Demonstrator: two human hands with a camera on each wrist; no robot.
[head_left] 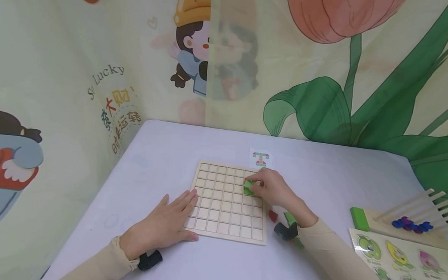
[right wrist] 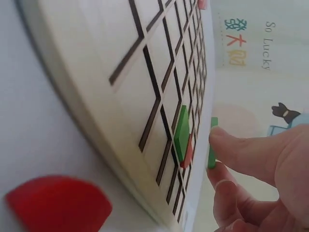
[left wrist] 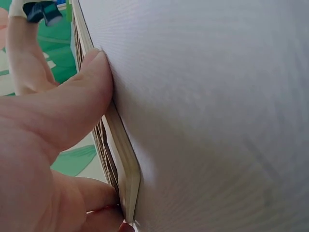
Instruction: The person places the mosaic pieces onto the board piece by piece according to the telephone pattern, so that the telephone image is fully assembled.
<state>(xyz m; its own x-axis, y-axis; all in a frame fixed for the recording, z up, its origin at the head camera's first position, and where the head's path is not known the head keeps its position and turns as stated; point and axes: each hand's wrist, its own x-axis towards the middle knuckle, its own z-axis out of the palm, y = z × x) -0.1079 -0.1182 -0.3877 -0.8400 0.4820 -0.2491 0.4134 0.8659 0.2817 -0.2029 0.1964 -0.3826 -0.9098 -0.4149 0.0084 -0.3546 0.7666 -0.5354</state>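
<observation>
I find the thin, flat green tile [right wrist: 212, 145] pinched by thumb and finger of my right hand [head_left: 275, 188], raised over the right side of the pale, square wooden grid board [head_left: 221, 217]. Step, as I judge: laying pieces; next move calls for squaring the tile to a cell, then release. My left hand [head_left: 167, 220], fingers extended, rests at the board's left edge. A crisp-edged green block [right wrist: 182, 133] sits on the grid beside a flat red piece [right wrist: 188, 153]; off-board lies a smooth red fan-shaped piece [right wrist: 60, 203].

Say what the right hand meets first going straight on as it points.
Led by the held green piece, the right hand would probably meet the green tile lying on the board; depth is unclear, so perhaps the red piece beside it.
</observation>
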